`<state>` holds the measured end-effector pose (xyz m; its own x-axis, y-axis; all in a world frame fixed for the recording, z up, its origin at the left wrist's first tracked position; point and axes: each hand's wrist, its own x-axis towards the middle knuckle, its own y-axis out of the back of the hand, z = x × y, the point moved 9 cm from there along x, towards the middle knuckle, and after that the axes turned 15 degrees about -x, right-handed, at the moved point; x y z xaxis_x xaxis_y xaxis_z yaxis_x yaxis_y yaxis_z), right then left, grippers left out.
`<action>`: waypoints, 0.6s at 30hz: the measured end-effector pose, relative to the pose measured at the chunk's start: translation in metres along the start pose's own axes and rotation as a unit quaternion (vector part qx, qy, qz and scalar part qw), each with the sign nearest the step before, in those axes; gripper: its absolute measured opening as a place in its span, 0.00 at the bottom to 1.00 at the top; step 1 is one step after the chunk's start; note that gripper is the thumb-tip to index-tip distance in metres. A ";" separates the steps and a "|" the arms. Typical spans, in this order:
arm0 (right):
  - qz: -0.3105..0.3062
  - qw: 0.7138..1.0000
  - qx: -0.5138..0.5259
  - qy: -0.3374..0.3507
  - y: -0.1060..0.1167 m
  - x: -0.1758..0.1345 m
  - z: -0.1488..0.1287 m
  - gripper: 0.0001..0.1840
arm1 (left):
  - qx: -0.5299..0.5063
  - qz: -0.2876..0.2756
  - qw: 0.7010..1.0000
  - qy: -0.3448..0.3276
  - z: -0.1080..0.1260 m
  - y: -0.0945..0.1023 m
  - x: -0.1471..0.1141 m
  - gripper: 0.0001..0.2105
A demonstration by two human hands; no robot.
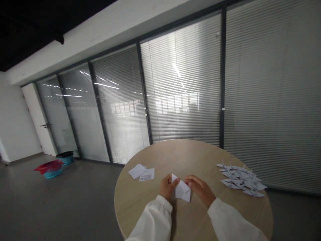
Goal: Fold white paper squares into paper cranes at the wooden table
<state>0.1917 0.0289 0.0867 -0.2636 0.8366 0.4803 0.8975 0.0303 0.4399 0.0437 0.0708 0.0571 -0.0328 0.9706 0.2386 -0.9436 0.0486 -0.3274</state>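
A partly folded sheet of white paper [182, 192] is held just above the round wooden table, its pointed top tilted to the left. My left hand [168, 187] grips its left side, the thumb lying across the front and the fingers curled behind. At the upper right edge of the paper, my right hand [200, 188] has its fingers closed together on the fold; their tips are partly hidden. To the left lie flat paper squares [137, 171], one of them with printed text [147, 174]. A cluster of folded paper cranes [240, 179] sits on the right side.
The round table [180, 150] stands near a glass partition with blinds [183, 117]. On the floor at left are two blue bins, one with a red bag [48, 165] and one with a black bag [65, 154]. A white door [38, 118] is beyond them.
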 end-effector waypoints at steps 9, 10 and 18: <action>-0.075 0.995 0.028 -0.064 -0.021 0.003 0.030 0.20 | -0.012 -0.062 0.997 0.045 0.002 -0.023 -0.012 0.17; -0.074 0.995 0.020 -0.062 -0.020 0.003 0.030 0.20 | -0.016 -0.061 0.997 0.048 0.002 -0.023 -0.012 0.16; -0.076 0.993 0.040 -0.077 -0.022 0.003 0.035 0.18 | -0.022 -0.060 0.997 0.052 0.000 -0.023 -0.012 0.16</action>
<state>0.1838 0.0495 0.0521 -0.3459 0.8930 0.2880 0.8788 0.2009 0.4328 0.0654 0.0584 0.0614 0.1154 0.9762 0.1835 -0.9234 0.1735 -0.3424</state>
